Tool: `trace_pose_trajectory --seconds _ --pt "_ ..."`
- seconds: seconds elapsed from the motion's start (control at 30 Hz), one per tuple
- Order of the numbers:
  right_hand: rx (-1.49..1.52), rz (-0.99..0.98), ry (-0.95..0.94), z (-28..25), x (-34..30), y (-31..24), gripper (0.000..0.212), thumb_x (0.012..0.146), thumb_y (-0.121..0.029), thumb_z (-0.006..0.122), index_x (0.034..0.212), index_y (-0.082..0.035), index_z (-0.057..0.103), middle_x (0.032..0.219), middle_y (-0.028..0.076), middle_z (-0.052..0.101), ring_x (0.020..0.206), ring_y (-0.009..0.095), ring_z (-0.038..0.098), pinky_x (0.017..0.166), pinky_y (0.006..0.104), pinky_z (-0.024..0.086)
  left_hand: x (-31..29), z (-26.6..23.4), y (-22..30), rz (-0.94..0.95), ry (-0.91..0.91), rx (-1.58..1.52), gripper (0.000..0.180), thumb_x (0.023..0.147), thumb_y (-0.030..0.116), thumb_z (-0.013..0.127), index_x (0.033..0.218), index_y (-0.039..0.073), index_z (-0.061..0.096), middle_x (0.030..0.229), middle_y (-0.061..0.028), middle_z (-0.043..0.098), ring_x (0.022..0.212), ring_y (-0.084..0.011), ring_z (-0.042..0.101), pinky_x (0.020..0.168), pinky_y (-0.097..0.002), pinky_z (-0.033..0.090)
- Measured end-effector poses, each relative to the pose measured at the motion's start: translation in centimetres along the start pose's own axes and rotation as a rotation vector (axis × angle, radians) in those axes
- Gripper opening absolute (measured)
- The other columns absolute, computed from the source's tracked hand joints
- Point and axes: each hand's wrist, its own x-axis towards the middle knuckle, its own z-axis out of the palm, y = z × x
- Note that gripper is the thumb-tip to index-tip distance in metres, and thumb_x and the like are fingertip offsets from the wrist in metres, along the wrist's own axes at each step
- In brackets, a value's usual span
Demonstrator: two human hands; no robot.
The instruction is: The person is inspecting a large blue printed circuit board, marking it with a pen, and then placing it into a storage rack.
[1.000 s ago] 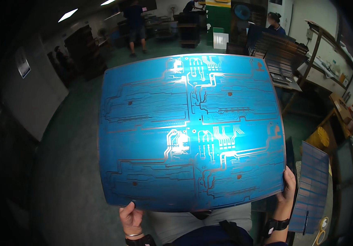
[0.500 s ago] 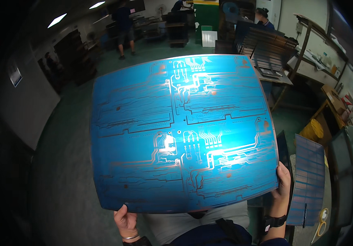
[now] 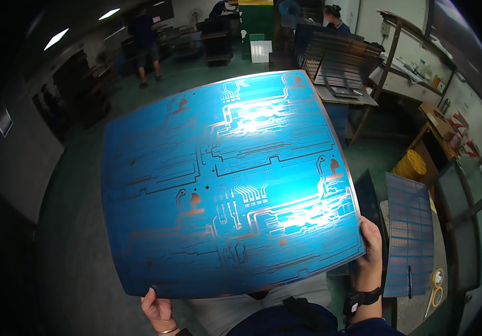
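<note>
A large blue circuit board panel (image 3: 235,185) with copper-coloured trace patterns fills the middle of the view, held up in front of my body. Bright light reflects off its upper middle and right part. My left hand (image 3: 156,309) grips the lower left edge, thumb on the top face and the other fingers partly hidden below. At the lower right edge, my right hand (image 3: 370,239) closes on the panel, its fingers mostly behind it. A dark strap with a small box circles my right wrist.
On a bench at the right lie another patterned panel (image 3: 408,235) and a yellow tape roll (image 3: 436,278). A yellow bucket-like thing (image 3: 409,164) stands beyond it. Racked panels (image 3: 342,59) stand farther back. One person (image 3: 146,42) stands far left, another (image 3: 336,21) behind the racks.
The panel has tilted, its right side now higher relative to its left, and the bright reflections have shifted across it. Both hands keep their hold. The room has slid left in view.
</note>
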Motion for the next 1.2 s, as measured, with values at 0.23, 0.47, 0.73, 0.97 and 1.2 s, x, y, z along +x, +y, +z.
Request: trace_pose_trajectory --seconds 0.23,0.47,0.73,0.97,1.2 --pt "0.007 0.004 -0.041 0.5 0.0 -0.2 0.041 0.088 -0.026 0.05 0.106 0.011 0.052 0.088 0.011 0.062 0.072 0.013 0.059 0.066 0.0222 0.045 0.0 -0.3 0.1 -0.013 -0.022 0.015 0.047 0.085 0.0 0.044 0.13 -0.003 0.031 0.131 -0.0179 0.04 0.119 -0.0305 0.041 0.102 -0.0468 0.032" --pt "0.018 0.022 -0.047 0.6 -0.3 -0.4 0.041 0.087 -0.026 0.052 0.105 0.01 0.053 0.089 0.012 0.062 0.074 0.013 0.059 0.067 0.0227 0.046 -0.1 -0.5 0.0 -0.021 0.007 -0.041 0.051 0.085 -0.002 0.043 0.133 -0.003 0.026 0.134 -0.0189 0.035 0.122 -0.0315 0.037 0.103 -0.0475 0.03" --pt "0.033 0.049 -0.055 0.2 0.0 0.0 0.039 0.086 -0.024 0.053 0.105 0.01 0.053 0.089 0.013 0.062 0.075 0.013 0.06 0.067 0.0225 0.046 0.1 -0.6 0.3 -0.018 -0.004 -0.014 0.047 0.085 -0.001 0.043 0.13 -0.004 0.031 0.131 -0.0186 0.039 0.12 -0.031 0.04 0.102 -0.0466 0.032" --pt "0.038 0.177 -0.132 -0.5 1.3 0.2 0.035 0.077 -0.014 0.058 0.104 0.009 0.054 0.095 0.013 0.062 0.084 0.018 0.06 0.076 0.0276 0.047 -1.0 1.7 0.8 0.023 0.003 0.091 0.048 0.077 -0.002 0.052 0.124 -0.002 0.041 0.123 -0.0156 0.049 0.112 -0.029 0.048 0.098 -0.0445 0.037" --pt "-0.166 0.22 0.066 -1.2 2.7 4.2 0.034 0.091 -0.028 0.047 0.101 0.002 0.058 0.094 0.008 0.062 0.082 0.015 0.058 0.076 0.028 0.045 -2.4 4.3 -0.7 -0.159 0.111 0.284 0.041 0.076 -0.003 0.055 0.116 -0.002 0.047 0.111 -0.0127 0.055 0.097 -0.0239 0.056 0.083 -0.0353 0.045"
